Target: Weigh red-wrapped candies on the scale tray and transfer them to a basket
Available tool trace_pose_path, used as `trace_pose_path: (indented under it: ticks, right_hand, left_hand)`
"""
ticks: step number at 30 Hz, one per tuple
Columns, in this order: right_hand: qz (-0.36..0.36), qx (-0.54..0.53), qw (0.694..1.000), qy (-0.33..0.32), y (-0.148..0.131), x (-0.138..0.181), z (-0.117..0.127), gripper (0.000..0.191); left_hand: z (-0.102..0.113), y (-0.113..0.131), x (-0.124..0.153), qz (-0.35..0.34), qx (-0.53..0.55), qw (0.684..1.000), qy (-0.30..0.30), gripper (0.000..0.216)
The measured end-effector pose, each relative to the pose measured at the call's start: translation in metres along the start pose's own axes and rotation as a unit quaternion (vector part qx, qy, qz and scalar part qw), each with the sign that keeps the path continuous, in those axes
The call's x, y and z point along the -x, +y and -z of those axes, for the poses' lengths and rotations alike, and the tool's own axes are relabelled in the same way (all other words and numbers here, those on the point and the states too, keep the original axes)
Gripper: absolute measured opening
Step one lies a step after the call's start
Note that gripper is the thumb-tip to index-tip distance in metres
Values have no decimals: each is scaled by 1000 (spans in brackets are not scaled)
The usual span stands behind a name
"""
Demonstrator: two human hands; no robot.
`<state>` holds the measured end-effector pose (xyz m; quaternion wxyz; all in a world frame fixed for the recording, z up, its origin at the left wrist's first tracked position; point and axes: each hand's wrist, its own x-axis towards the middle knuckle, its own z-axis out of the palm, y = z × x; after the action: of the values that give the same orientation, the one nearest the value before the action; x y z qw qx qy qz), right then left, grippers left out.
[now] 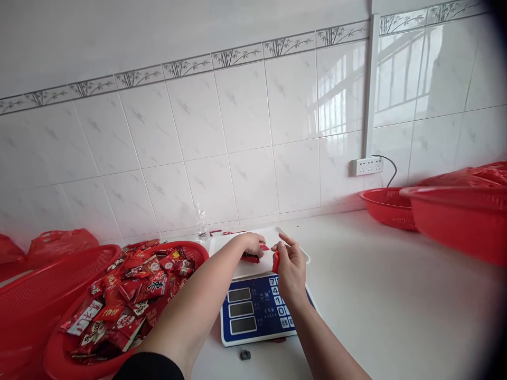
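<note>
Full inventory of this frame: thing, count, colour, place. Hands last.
scale: 1, white tray and blue keypad panel, on the counter in front of the person
basket of packets: 1, red, left of the scale, piled with red wrapped packets
empty basket: 1, red, far left
baskets at right: 2, red, by the wall
plastic bags: red, far left against the wall; count unclear
water bottle: 1, clear, by the wall behind the basket
power strip: 1, white, on the tiled wall
small dark object: 1, on the counter below the scale
left hand: on red packets on the scale tray
right hand: holds a red packet
</note>
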<state>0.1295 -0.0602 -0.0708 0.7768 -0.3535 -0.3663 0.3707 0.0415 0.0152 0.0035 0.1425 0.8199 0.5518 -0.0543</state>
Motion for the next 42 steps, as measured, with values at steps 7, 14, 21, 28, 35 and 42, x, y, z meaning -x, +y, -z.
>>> trace_pose_path:
  ticks: [7,14,21,28,35,42]
  right_hand:
    - [8,12,1000,1,4,-1,1,42]
    - [26,41,999,-1,7,1,0,39]
    - [18,56,998,-8,5,5,-3,39]
    - [32,66,997,2,1,5,-2,39]
    - [32,75,997,5,-4,8,-2,39]
    - [36,91,995,5,-4,8,-3,38]
  left_hand:
    - [-11,-26,2,-32,70,992,103,37]
    - [0,-77,38,-9,158,968,197,43]
    - [-7,-79,57,-52,201,967,146,45]
    - [-9,-33,42,-66,35,997,35,46]
    - [-4,-24,43,-63,-78,995,-28,55]
    - [-13,-35,45,-93,-108,988,54,41]
